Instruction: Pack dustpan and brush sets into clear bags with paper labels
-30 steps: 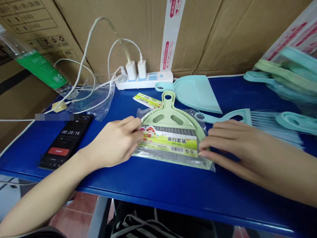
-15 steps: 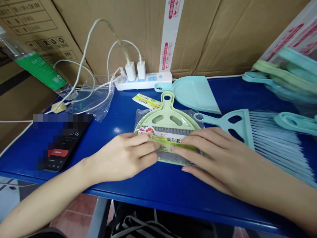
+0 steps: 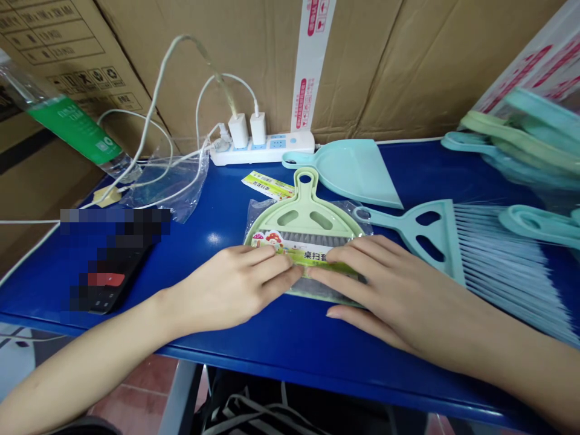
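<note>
- Pressing flat, the left hand (image 3: 231, 287) and right hand (image 3: 389, 287) now meet at the middle of the bagged green dustpan set (image 3: 306, 232) on the blue tabletop (image 3: 281, 338); a second ago they sat at its two ends.
- Fingers lie extended on the paper label (image 3: 312, 255), gripping nothing.
- Now more of the teal brush (image 3: 453, 241) shows uncovered, just beside the set.

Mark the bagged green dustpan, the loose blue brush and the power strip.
bagged green dustpan (image 3: 304, 212), head view, on its handle plate.
loose blue brush (image 3: 426, 232), head view, on its head by the cutouts.
power strip (image 3: 290, 144), head view, on its right end.
</note>
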Action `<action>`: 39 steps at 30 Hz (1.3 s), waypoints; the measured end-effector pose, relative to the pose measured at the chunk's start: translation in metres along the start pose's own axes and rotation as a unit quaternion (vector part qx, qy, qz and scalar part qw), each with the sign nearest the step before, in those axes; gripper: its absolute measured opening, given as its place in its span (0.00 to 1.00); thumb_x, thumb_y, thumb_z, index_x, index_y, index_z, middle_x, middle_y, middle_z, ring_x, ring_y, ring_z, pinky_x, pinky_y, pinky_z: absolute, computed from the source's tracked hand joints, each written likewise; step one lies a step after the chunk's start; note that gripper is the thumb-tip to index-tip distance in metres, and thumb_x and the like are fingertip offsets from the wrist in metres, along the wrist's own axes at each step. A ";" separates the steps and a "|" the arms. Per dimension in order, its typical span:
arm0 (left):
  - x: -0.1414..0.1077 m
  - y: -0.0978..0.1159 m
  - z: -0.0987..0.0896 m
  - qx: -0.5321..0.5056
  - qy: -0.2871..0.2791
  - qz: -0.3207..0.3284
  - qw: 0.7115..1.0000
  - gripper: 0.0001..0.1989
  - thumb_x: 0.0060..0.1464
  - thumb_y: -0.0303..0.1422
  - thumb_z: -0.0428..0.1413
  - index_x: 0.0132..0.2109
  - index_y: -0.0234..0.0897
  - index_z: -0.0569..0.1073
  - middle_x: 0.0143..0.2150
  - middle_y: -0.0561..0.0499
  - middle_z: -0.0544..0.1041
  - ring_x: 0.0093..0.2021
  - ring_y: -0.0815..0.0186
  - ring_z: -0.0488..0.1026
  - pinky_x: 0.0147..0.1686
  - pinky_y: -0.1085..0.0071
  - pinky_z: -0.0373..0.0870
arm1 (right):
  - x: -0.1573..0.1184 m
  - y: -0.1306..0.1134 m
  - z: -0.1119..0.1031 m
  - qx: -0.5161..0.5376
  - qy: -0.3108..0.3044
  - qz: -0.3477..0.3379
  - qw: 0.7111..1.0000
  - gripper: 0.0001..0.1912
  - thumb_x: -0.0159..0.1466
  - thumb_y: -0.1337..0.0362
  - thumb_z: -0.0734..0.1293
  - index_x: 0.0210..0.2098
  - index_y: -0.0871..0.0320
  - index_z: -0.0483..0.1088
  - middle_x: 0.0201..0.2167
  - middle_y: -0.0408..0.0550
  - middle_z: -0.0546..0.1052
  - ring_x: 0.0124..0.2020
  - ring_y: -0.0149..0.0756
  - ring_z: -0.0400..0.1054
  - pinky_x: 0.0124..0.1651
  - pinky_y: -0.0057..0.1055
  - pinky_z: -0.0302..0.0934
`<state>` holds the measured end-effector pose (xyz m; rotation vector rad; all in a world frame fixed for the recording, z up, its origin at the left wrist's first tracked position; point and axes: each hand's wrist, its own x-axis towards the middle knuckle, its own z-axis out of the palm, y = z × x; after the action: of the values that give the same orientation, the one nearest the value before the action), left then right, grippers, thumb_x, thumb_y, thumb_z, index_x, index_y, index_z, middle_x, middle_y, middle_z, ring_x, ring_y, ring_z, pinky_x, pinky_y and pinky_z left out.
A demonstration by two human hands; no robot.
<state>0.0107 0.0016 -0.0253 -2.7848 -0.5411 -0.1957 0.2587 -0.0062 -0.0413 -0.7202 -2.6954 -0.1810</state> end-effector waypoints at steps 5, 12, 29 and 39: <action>-0.001 0.000 0.000 -0.010 -0.009 -0.013 1.000 0.17 0.66 0.23 0.41 0.54 0.31 0.71 0.42 0.47 0.78 0.40 0.62 0.77 0.35 0.67 0.76 | -0.001 0.002 0.001 0.000 0.001 -0.002 1.000 0.17 0.72 0.61 0.56 0.46 0.60 0.73 0.37 0.53 0.74 0.38 0.44 0.66 0.41 0.39 0.60; 0.000 0.001 -0.001 -0.015 -0.025 -0.028 0.999 0.18 0.65 0.23 0.42 0.56 0.32 0.71 0.43 0.46 0.76 0.39 0.61 0.77 0.36 0.65 0.77 | 0.000 0.001 0.001 -0.005 -0.001 -0.003 1.000 0.16 0.72 0.60 0.57 0.46 0.61 0.73 0.37 0.53 0.74 0.38 0.44 0.66 0.41 0.40 0.61; 0.002 0.003 -0.006 -0.004 -0.041 -0.054 0.998 0.18 0.62 0.21 0.44 0.53 0.36 0.73 0.40 0.47 0.72 0.38 0.63 0.75 0.33 0.69 0.76 | 0.002 -0.002 0.002 -0.028 0.008 0.009 1.000 0.12 0.69 0.62 0.61 0.44 0.59 0.74 0.37 0.52 0.75 0.39 0.43 0.66 0.42 0.38 0.61; -0.002 -0.006 -0.012 -0.030 -0.059 -0.086 0.994 0.23 0.56 0.18 0.46 0.52 0.42 0.76 0.33 0.51 0.67 0.32 0.65 0.69 0.26 0.73 0.70 | 0.002 -0.001 -0.003 -0.013 0.005 0.020 1.000 0.13 0.70 0.66 0.58 0.42 0.59 0.75 0.36 0.52 0.75 0.39 0.42 0.68 0.43 0.39 0.63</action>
<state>0.0054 0.0025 -0.0124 -2.8202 -0.8186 -0.0857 0.2578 -0.0071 -0.0378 -0.7770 -2.6723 -0.2095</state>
